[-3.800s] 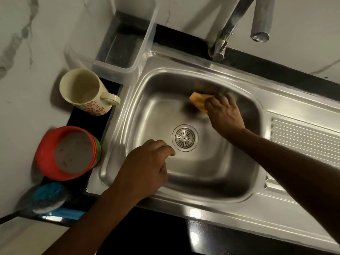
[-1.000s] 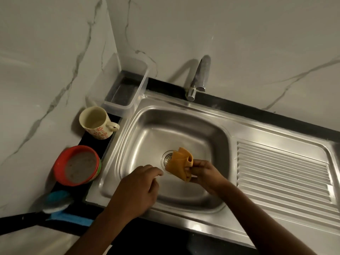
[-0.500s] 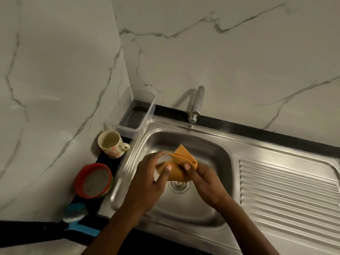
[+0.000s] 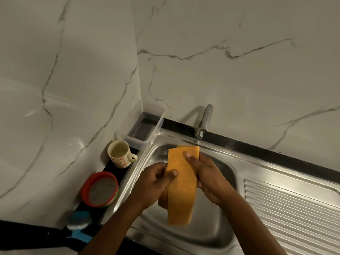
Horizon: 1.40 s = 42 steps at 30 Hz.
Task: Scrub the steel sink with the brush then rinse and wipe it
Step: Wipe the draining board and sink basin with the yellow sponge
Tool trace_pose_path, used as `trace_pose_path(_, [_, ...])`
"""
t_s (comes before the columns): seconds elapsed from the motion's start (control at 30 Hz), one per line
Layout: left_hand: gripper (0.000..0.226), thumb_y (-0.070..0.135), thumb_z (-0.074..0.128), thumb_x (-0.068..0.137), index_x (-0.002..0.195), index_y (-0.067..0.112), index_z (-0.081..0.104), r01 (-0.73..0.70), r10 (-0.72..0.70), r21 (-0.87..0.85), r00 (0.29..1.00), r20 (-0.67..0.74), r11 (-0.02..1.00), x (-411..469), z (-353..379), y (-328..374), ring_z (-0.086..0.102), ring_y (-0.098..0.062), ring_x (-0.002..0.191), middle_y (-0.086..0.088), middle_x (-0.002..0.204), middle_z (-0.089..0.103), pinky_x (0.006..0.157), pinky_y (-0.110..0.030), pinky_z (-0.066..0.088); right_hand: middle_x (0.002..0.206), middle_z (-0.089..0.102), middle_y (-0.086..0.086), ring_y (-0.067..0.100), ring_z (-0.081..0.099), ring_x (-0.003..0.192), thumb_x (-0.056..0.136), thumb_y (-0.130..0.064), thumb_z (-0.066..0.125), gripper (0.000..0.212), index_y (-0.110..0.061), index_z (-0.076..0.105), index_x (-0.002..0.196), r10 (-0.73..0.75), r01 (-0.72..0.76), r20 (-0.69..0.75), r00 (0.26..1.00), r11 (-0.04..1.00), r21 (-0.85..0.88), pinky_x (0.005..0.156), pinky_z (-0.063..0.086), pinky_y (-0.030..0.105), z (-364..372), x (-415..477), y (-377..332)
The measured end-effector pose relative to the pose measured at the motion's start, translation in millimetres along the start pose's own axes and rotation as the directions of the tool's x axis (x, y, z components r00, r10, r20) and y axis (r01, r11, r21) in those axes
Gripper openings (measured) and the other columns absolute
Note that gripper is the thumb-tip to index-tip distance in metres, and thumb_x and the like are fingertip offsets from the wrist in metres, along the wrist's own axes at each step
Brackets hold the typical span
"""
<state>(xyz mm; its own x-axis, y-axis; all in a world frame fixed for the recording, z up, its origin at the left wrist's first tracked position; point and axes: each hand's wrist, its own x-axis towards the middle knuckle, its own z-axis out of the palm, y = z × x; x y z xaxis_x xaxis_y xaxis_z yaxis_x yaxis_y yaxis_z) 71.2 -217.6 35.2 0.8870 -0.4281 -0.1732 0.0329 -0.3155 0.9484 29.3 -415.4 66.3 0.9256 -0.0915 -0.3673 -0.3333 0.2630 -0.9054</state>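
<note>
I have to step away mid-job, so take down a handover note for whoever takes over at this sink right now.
Hands: the left grip pinches the orange cloth at its left edge; the right grip holds its right edge. The cloth hangs over the steel sink. The brush lies on the counter left of it; the tap shows no water. Scrubbing looks done. Left: wiping, probably; rinse unconfirmed.

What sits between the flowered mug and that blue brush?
In the head view, a red round tub stands between the mug and the brush.
</note>
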Motion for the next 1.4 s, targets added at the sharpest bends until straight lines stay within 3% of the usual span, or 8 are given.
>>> trace_pose_path(0.1, [0.03, 0.056, 0.07, 0.091, 0.084, 0.027, 0.072, 0.001, -0.008, -0.063, 0.993, -0.115, 0.998, 6, -11, 7, 0.07, -0.015, 0.075, 0.001, 0.079, 0.072, 0.069, -0.04, 0.058, 0.138, 0.065, 0.015, 0.038, 0.066, 0.124, 0.097, -0.014, 0.07, 0.053, -0.015, 0.05, 0.147, 0.032, -0.051, 0.181, 0.983, 0.994, 0.102, 0.102, 0.054, 0.059, 7, 9, -4])
trace_pose_path(0.43, [0.009, 0.041, 0.07, 0.095, 0.094, 0.036, 0.063, 0.068, -0.045, 0.057, 0.944, -0.327, 0.996, 28, -54, 9, 0.063, 0.004, 0.084, 0.023, 0.089, 0.064, 0.067, -0.012, 0.04, 0.155, 0.05, 0.016, 0.042, 0.052, 0.139, 0.108, -0.008, 0.051, 0.055, -0.028, 0.037, 0.157, -0.002, -0.055, 0.381, 0.924, 0.989, 0.138, 0.107, 0.04, 0.076, 44, 44, 19])
trace_pose_path(0.63, [0.016, 0.037, 0.075, 0.091, 0.103, 0.026, 0.072, 0.028, -0.012, 0.034, 0.913, -0.408, 0.999, 42, -89, 1, 0.066, 0.001, 0.088, 0.018, 0.093, 0.069, 0.068, -0.014, 0.044, 0.147, 0.059, 0.015, 0.04, 0.059, 0.132, 0.105, -0.008, 0.051, 0.05, -0.025, 0.045, 0.152, 0.02, -0.065, 0.3, 0.954, 0.988, 0.141, 0.095, 0.059, 0.054, 73, 79, 2])
trace_pose_path(0.83, [0.021, 0.032, 0.07, 0.097, 0.117, 0.024, 0.071, -0.006, -0.013, -0.043, 0.899, -0.437, 0.999, 50, -118, -4, 0.074, -0.015, 0.076, 0.004, 0.102, 0.072, 0.057, -0.046, 0.064, 0.14, 0.066, 0.014, 0.037, 0.064, 0.127, 0.105, -0.006, 0.052, 0.049, -0.022, 0.046, 0.151, 0.023, -0.054, 0.182, 0.983, 0.985, 0.165, 0.106, 0.051, 0.06, 92, 137, -26])
trace_pose_path(0.97, [0.023, 0.029, 0.071, 0.096, 0.119, 0.026, 0.069, -0.006, -0.007, -0.028, 0.896, -0.444, 1.0, 54, -127, -11, 0.074, -0.017, 0.085, 0.005, 0.105, 0.073, 0.066, -0.042, 0.066, 0.143, 0.063, 0.011, 0.036, 0.067, 0.124, 0.106, -0.009, 0.053, 0.055, -0.027, 0.04, 0.156, 0.04, -0.049, 0.079, 0.996, 0.992, 0.113, 0.098, 0.056, 0.06, 102, 187, -43])
trace_pose_path(1.13, [0.02, 0.026, 0.071, 0.096, 0.116, 0.026, 0.071, -0.023, 0.041, 0.047, 0.898, -0.438, 0.999, 56, -134, -20, 0.067, 0.003, 0.093, 0.015, 0.102, 0.072, 0.069, -0.008, 0.051, 0.135, 0.065, 0.008, 0.032, 0.069, 0.116, 0.106, -0.007, 0.047, 0.054, -0.026, 0.04, 0.156, 0.082, -0.083, -0.043, 0.996, 0.996, -0.035, 0.088, 0.062, 0.054, 126, 233, -50])
trace_pose_path(1.27, [0.018, 0.024, 0.072, 0.096, 0.114, 0.025, 0.074, -0.023, 0.042, 0.049, 0.901, -0.432, 0.999, 57, -139, -27, 0.069, 0.003, 0.09, 0.016, 0.098, 0.075, 0.072, -0.017, 0.057, 0.122, 0.07, 0.009, 0.022, 0.077, 0.087, 0.107, -0.007, 0.042, 0.049, -0.023, 0.041, 0.154, 0.134, -0.143, -0.104, 0.986, 0.986, -0.088, 0.06, 0.063, 0.038, 148, 258, -44])
trace_pose_path(1.4, [0.02, 0.028, 0.072, 0.096, 0.115, 0.023, 0.075, 0.002, 0.014, 0.038, 0.903, -0.43, 0.999, 58, -141, -35, 0.069, 0.003, 0.092, 0.014, 0.101, 0.076, 0.079, -0.026, 0.06, 0.119, 0.07, 0.011, 0.025, 0.07, 0.092, 0.11, -0.015, 0.038, 0.037, -0.019, 0.053, 0.144, 0.222, -0.239, -0.201, 0.954, 0.969, -0.064, 0.054, 0.06, 0.035, 161, 275, -34])
